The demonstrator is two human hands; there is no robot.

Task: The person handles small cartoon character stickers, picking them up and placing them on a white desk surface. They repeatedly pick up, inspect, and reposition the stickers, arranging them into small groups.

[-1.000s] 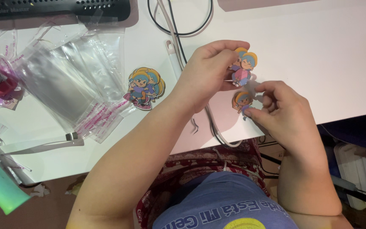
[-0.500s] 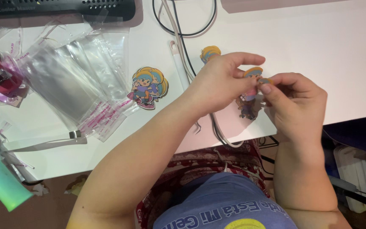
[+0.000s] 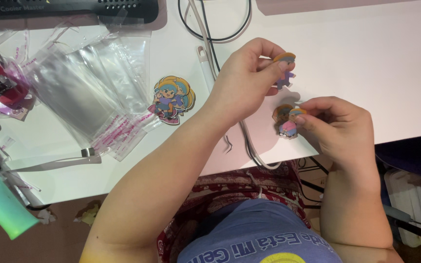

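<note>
I am pinching one cartoon charm (image 3: 285, 68) in my left hand (image 3: 242, 80) at 12 o'clock; my right hand (image 3: 339, 126) is gripping another charm (image 3: 286, 122), fingers half hiding both.

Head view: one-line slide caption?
Left hand and right hand each pinch a small cartoon charm above a white desk, clear bags alongside.

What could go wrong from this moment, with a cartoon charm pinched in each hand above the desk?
The left hand holds its small charm only by fingertips, so it may slip onto the table. The right hand holds the second charm near the table edge; if dropped, it might fall off. The cables run under the left wrist and might snag.
</note>
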